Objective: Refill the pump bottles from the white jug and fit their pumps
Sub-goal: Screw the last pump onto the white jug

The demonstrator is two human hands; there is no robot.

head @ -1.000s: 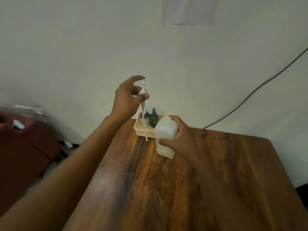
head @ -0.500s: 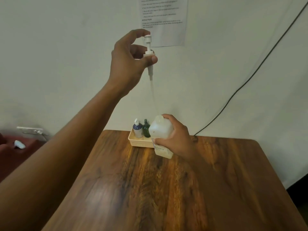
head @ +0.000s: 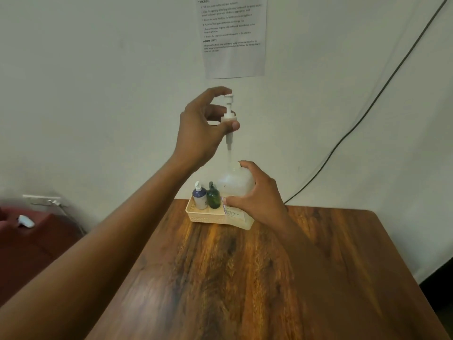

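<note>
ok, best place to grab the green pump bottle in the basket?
Take the green pump bottle by its neck, just under the pump, coming down from above. It stands upright, tight against the blue bottle, with the white jug and right hand close on its other side, so the body is hard to reach sideways over the basket wall.

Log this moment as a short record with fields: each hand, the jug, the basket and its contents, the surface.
left hand: raised, pinching a white pump by its collar, tube hanging down toward the jug
right hand: gripping the white jug, which stands on the table
basket: cream, beside the jug, at the table's far edge
basket contents: blue bottle with white pump; green bottle with dark pump
surface: wooden table
</note>
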